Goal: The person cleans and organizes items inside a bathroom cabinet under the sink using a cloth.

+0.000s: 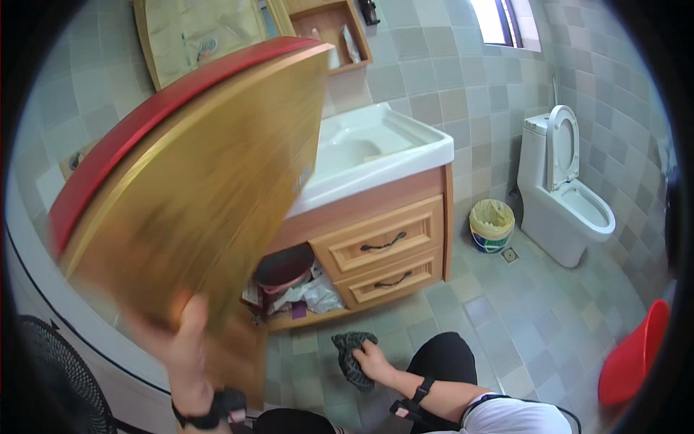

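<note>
My left hand (189,340) grips the lower edge of a large flat gold box (217,173) with a red edge. The box is tilted up, partly smeared by motion, and hides the left part of the washbasin (390,170). Low over the floor, my right hand (372,362) is closed around a crumpled dark grey cloth (354,365). Between the hands and the wall is the wooden vanity cabinet (325,235). Its lower left compartment stands uncovered, with a dark and pink round container (284,269) and a clear plastic bag (322,295) inside.
Two drawers (383,246) with dark handles are closed. A bin (491,226) with a yellow liner stands beside the toilet (567,195), whose lid is up. At the lower right is a red bucket (632,354); a black fan (58,376) is at the lower left.
</note>
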A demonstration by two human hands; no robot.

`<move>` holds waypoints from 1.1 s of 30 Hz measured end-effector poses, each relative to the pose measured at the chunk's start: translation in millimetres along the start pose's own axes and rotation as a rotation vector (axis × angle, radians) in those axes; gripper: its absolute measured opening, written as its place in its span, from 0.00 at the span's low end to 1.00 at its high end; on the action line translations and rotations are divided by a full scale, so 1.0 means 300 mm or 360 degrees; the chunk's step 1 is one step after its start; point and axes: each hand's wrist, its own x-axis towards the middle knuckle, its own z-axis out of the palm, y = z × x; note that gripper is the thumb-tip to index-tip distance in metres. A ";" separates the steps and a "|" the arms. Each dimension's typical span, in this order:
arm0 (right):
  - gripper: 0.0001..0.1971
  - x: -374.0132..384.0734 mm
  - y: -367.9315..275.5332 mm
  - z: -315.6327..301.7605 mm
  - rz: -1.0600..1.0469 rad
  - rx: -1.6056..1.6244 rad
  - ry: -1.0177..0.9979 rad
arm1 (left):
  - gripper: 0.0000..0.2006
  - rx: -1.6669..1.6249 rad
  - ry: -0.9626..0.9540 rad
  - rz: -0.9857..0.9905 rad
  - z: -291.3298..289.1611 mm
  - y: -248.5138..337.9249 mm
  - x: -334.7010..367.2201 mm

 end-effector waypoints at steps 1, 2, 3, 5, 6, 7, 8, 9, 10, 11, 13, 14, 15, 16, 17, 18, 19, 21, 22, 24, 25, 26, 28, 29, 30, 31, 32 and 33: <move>0.13 0.002 0.010 -0.004 -0.0053 -0.0077 -0.0025 | 0.42 0.0199 -0.0125 0.0394 0.100 0.002 0.078; 0.13 0.007 0.024 -0.016 -0.0081 -0.0072 -0.0032 | 0.45 0.0061 -0.0273 0.0462 0.216 -0.013 0.136; 0.14 0.001 0.021 -0.059 -0.0038 -0.0115 0.0018 | 0.45 0.0231 -0.0356 0.0596 0.364 -0.011 0.166; 0.14 0.005 0.017 -0.057 -0.0046 -0.0126 -0.0014 | 0.45 0.0600 -0.0500 0.1021 0.524 -0.010 0.234; 0.14 0.015 0.044 -0.064 -0.0062 -0.0127 0.0019 | 0.45 0.0655 -0.0549 0.1137 0.613 -0.022 0.243; 0.15 0.023 0.062 -0.076 -0.0070 -0.0129 0.0054 | 0.45 0.0719 -0.0552 0.1157 0.703 -0.031 0.230; 0.15 0.025 0.065 -0.077 -0.0071 -0.0123 0.0047 | 0.44 0.0714 -0.0589 0.1167 0.771 -0.063 0.224; 0.15 0.026 0.068 -0.078 -0.0078 -0.0162 0.0065 | 0.44 0.0775 -0.0674 0.1094 0.835 -0.083 0.205; 0.15 0.019 0.068 -0.079 -0.0080 -0.0203 0.0077 | 0.44 0.0830 -0.0728 0.1130 0.884 -0.101 0.190; 0.15 0.011 0.068 -0.076 -0.0067 -0.0202 0.0070 | 0.45 0.0888 -0.0782 0.1163 0.921 -0.119 0.175; 0.14 0.007 0.058 -0.090 -0.0101 -0.0305 0.0052 | 0.45 0.0910 -0.0795 0.1248 0.994 -0.140 0.131; 0.14 0.006 0.066 -0.093 -0.0085 -0.0310 0.0040 | 0.45 0.0941 -0.0799 0.1345 1.011 -0.156 0.118; 0.13 0.004 0.071 -0.096 -0.0130 -0.0308 0.0062 | 0.45 0.0941 -0.0813 0.1323 1.021 -0.157 0.117; 0.13 -0.002 0.077 -0.096 -0.0175 -0.0305 0.0080 | 0.46 0.0902 -0.0814 0.1316 1.027 -0.161 0.120; 0.13 -0.007 0.085 -0.094 -0.0149 -0.0309 0.0064 | 0.46 0.0867 -0.0816 0.1305 1.030 -0.168 0.125; 0.13 -0.009 0.073 -0.092 -0.0177 -0.0310 0.0074 | 0.47 0.0867 -0.0849 0.1284 1.025 -0.176 0.131; 0.13 -0.011 0.061 -0.092 -0.0206 -0.0314 0.0082 | 0.47 0.0884 -0.0861 0.1250 1.021 -0.186 0.135; 0.13 -0.016 0.038 -0.097 -0.0091 -0.0319 0.0037 | 0.47 0.0860 -0.0859 0.1350 1.014 -0.203 0.138; 0.13 -0.019 0.036 -0.094 -0.0124 -0.0333 0.0042 | 0.47 0.0876 -0.0870 0.1360 1.003 -0.206 0.141; 0.13 -0.018 0.036 -0.088 -0.0171 -0.0361 0.0052 | 0.47 0.0913 -0.0886 0.1329 0.987 -0.217 0.153; 0.13 -0.018 0.040 -0.074 -0.0188 -0.0369 0.0037 | 0.46 0.0963 -0.0875 0.1336 0.966 -0.228 0.161; 0.13 -0.017 0.057 -0.053 -0.0230 -0.0318 0.0041 | 0.45 0.1000 -0.0875 0.1331 0.935 -0.240 0.171; 0.13 -0.013 0.040 -0.048 -0.0147 -0.0348 -0.0014 | 0.45 0.0933 -0.0823 0.1293 0.863 -0.238 0.174; 0.13 -0.014 0.047 -0.046 -0.0151 -0.0314 -0.0015 | 0.44 0.0849 -0.0744 0.1291 0.829 -0.238 0.182; 0.13 -0.012 0.056 -0.050 -0.0159 -0.0311 -0.0001 | 0.39 0.0736 -0.0716 0.1255 0.771 -0.222 0.171; 0.13 -0.010 0.069 -0.055 -0.0166 -0.0306 0.0013 | 0.34 0.0633 -0.0667 0.1216 0.702 -0.221 0.144; 0.13 -0.010 0.076 -0.069 -0.0143 -0.0351 0.0019 | 0.29 0.0525 -0.0613 0.1179 0.628 -0.221 0.108; 0.13 -0.010 0.063 -0.078 -0.0099 -0.0235 0.0005 | 0.24 0.0457 -0.0614 0.1052 0.543 -0.240 0.054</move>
